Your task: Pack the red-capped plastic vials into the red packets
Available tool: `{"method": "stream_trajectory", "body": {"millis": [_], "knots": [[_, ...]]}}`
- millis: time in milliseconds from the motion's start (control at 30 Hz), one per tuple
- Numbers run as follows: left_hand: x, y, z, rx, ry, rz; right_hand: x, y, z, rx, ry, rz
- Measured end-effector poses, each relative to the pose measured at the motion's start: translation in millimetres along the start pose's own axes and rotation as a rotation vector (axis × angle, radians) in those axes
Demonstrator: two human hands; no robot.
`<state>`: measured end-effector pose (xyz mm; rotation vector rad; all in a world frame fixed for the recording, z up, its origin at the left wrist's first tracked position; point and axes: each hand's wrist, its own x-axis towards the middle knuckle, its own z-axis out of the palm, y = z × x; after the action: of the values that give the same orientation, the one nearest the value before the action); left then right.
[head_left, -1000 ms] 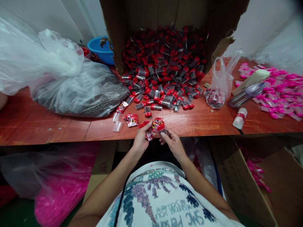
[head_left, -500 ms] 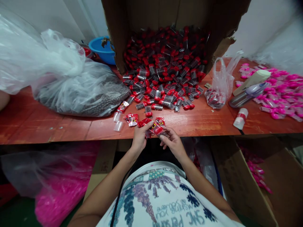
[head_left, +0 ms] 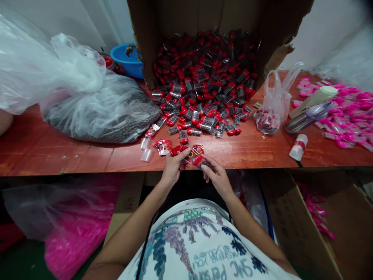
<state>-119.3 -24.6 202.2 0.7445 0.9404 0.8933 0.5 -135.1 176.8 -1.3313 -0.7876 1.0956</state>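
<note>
At the table's front edge my left hand point(head_left: 172, 166) is closed on red printed packets point(head_left: 178, 150), pinched under the thumb. Just to its right, the fingers of my right hand point(head_left: 217, 175) are closed round a small clear bottle with a red cap point(head_left: 198, 160) and dark contents. The cap end points toward the packets, close to my left hand; whether they touch is hard to tell. More red packets point(head_left: 164, 147) lie left of my hands, beside small clear plastic pieces point(head_left: 146, 155). Beyond them spreads a heap of similar red-capped bottles point(head_left: 204, 120).
The heap spills from a torn cardboard box point(head_left: 140, 42). Left stands a plastic bag of dark beads point(head_left: 116, 116), with a blue basin point(head_left: 125, 58) behind. At right are a small plastic bag point(head_left: 269, 112), a drinking bottle point(head_left: 305, 118), a white roll point(head_left: 298, 147) and pink items point(head_left: 346, 128).
The red-capped bottle in my right hand has turned and shows more plainly, its cap a little farther from my left fingers. My left hand keeps hold of the packets.
</note>
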Motion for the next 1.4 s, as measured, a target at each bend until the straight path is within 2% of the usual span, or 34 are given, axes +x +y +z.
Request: {"method": "stream_trajectory", "body": {"millis": [267, 700, 900, 1100, 1267, 1400], "knots": [[-1, 0, 1.8, -0.006, 0.024, -0.035, 1, -4, -4, -0.054, -0.030, 0.007], [-3, 0, -0.8, 0.009, -0.047, -0.042, 4, -5, -9, -0.011, -0.042, 0.029], [-7, 0, -4.3, 0.091, -0.088, -0.029, 4, -1, -3, 0.034, 0.021, 0.010], [-13, -3, -5.2, 0.164, -0.143, 0.043, 1, 5, 7, 0.054, 0.102, -0.011], [-16, -8, -5.0, 0.192, -0.096, 0.095, -3, 8, 15, 0.013, 0.223, -0.045], [-18, -9, -4.8, 0.215, -0.050, 0.107, -5, 8, 17, -0.078, 0.234, -0.075]]}}
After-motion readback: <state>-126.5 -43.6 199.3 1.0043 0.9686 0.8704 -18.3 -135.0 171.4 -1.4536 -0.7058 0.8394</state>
